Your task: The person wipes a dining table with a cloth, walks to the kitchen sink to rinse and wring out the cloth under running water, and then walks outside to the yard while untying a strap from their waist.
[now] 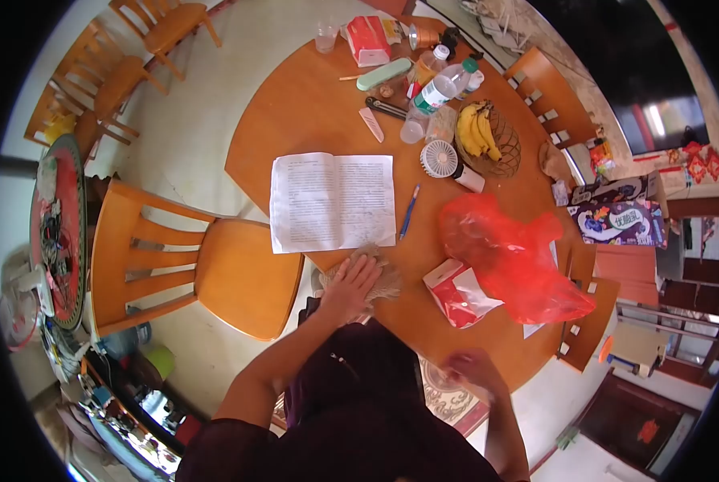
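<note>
beyond the dark shirt [351,418] nearest us, on the table's [287,120] near edge, we judge the crumpled cloth [387,283] light, soft, best gripped by a fold, beneath the flattened left hand [354,283]; the blurred right hand's [473,373] grip we cannot tell.

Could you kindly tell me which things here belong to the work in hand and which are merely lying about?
Apparently in use:
cloth, under the left hand
table, beneath the cloth

Apparently just lying about:
open book
blue pen
red plastic bag
red-and-white box
fan
bananas
</note>
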`<state>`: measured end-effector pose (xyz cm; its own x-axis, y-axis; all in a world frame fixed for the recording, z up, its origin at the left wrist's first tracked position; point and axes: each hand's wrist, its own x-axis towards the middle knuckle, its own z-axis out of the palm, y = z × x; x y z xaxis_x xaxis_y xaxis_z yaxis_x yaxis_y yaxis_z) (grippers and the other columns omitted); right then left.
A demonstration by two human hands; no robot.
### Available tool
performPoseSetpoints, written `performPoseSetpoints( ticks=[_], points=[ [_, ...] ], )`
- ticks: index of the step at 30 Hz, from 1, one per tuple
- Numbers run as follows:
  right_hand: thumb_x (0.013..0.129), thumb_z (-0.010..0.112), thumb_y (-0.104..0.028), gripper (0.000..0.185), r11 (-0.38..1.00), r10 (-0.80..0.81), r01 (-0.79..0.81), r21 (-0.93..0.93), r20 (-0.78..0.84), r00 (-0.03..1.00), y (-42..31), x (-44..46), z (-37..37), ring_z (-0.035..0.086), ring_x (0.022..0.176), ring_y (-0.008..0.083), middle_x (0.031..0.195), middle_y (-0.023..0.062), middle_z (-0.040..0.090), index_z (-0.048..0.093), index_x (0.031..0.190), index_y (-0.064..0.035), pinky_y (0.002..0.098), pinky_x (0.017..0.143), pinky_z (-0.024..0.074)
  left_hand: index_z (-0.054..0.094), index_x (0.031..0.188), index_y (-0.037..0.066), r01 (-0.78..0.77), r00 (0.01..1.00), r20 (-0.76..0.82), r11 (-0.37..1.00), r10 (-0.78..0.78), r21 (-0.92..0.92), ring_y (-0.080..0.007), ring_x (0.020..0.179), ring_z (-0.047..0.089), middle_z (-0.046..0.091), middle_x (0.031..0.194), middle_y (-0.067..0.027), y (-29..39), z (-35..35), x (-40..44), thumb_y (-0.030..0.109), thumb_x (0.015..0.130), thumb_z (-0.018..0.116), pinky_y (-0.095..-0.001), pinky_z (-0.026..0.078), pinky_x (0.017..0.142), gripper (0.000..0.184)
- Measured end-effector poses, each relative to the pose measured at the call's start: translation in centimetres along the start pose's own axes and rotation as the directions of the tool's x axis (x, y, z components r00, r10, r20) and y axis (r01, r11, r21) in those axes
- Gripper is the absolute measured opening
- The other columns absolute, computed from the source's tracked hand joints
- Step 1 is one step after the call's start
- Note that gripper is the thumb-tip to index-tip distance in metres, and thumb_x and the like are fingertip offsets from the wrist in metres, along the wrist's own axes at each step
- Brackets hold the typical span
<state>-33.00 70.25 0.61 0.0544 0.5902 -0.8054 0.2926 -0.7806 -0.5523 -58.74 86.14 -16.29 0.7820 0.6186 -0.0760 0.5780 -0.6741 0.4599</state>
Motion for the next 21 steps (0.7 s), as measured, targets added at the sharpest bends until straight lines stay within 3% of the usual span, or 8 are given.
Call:
performPoseSetpoints(
  ticks=[2,4,5,6,8,10,13,21],
  points=[
    [0.092,0.059,-0.023,0.022,0.989,-0.138,0.143,-0.036,0.101,0.985,-3.4,5.4,5.8,0.066,0.074,0.0137,0.087,0.0063,0.068,0.066,0.104,-0.0064,0.0295,0.069,0.0522,0.035,0.144,0.008,0.034,0.996,-0.088,0.995,-0.026,0.092,-0.0271,0.143,0.021,0.029,0.153,-0.0108,0.7,1.9,-0.3,0.032,0.082,0.058,-0.0482,0.014,0.116,0.071],
    [0.09,0.057,-0.024,0.034,0.852,-0.452,0.459,-0.252,0.087,0.888,-8.5,11.7,11.5,0.057,0.112,0.0318,0.116,0.0112,0.063,0.059,0.122,-0.012,0.041,0.096,0.044,0.037,0.142,0.007,0.061,0.984,-0.172,0.996,-0.048,0.072,-0.0266,0.143,0.023,0.032,0.151,-0.0108,1.2,3.6,-0.6,0.028,0.088,0.048,-0.0479,0.015,0.116,0.059],
    [0.085,0.061,-0.026,0.049,0.5,-0.579,0.233,-0.834,-0.122,0.806,-8.5,16.8,17.0,0.042,0.128,0.0406,0.128,0.0156,0.055,0.052,0.13,-0.0093,0.0478,0.108,0.0321,0.04,0.141,0.007,0.034,0.993,-0.116,0.896,0.02,0.442,-0.0273,0.142,0.024,0.033,0.15,-0.0113,1.0,4.2,-0.4,0.029,0.088,0.047,-0.049,0.015,0.116,0.058],
    [0.077,0.069,-0.03,0.074,0.647,-0.469,0.134,-0.751,-0.253,0.846,-13.8,16.1,18.6,0.027,0.136,0.0458,0.142,0.0199,0.041,0.039,0.14,-0.0057,0.0545,0.111,0.023,0.042,0.14,0.007,-0.013,0.997,-0.037,0.664,0.061,0.748,-0.028,0.142,0.025,0.034,0.15,-0.0118,0.5,4.7,-0.4,0.031,0.089,0.046,-0.05,0.015,0.115,0.056],
    [0.071,0.076,-0.032,0.091,0.338,-0.819,0.401,-0.852,-0.056,0.572,-15.3,22.4,19.9,0.026,0.137,0.0432,0.147,0.0215,0.031,0.03,0.144,-0.0037,0.0567,0.109,0.025,0.044,0.139,0.007,-0.031,0.993,-0.047,0.627,0.107,0.779,-0.0285,0.142,0.026,0.035,0.149,-0.012,0.1,4.6,-0.5,0.033,0.09,0.044,-0.0508,0.015,0.115,0.055],
    [0.07,0.077,-0.031,0.093,0.396,-0.821,0.39,-0.831,-0.131,0.555,-16.0,25.4,20.3,0.025,0.138,0.0421,0.149,0.0193,0.027,0.029,0.145,-0.006,0.0556,0.108,0.0261,0.043,0.139,0.007,-0.006,0.966,-0.251,0.978,0.059,0.209,-0.0283,0.142,0.024,0.034,0.15,-0.0114,0.1,3.8,-0.5,0.034,0.09,0.043,-0.0503,0.016,0.115,0.056],
    [0.072,0.077,-0.028,0.083,0.466,-0.839,0.462,-0.755,-0.21,0.503,-15.6,25.7,20.2,0.029,0.135,0.0421,0.146,0.0183,0.031,0.036,0.141,-0.0075,0.0518,0.105,0.0306,0.037,0.143,0.007,-0.004,0.991,-0.135,1.0,0.006,0.011,-0.0288,0.143,0.021,0.03,0.152,-0.0113,0.4,2.6,-0.9,0.03,0.091,0.042,-0.0472,0.016,0.116,0.057],
    [0.089,0.061,-0.021,0.043,0.538,-0.842,0.561,-0.629,-0.363,0.4,-13.7,27.0,14.3,0.06,0.1,0.0337,0.119,0.0144,0.057,0.048,0.126,-0.0062,0.0434,0.078,0.0492,0.039,0.14,0.005,0.002,0.987,0.161,0.996,-0.017,0.093,-0.0308,0.141,0.025,0.032,0.15,-0.0136,0.7,1.4,-0.6,0.03,0.088,0.052,-0.0495,0.019,0.115,0.059]
  ],
)
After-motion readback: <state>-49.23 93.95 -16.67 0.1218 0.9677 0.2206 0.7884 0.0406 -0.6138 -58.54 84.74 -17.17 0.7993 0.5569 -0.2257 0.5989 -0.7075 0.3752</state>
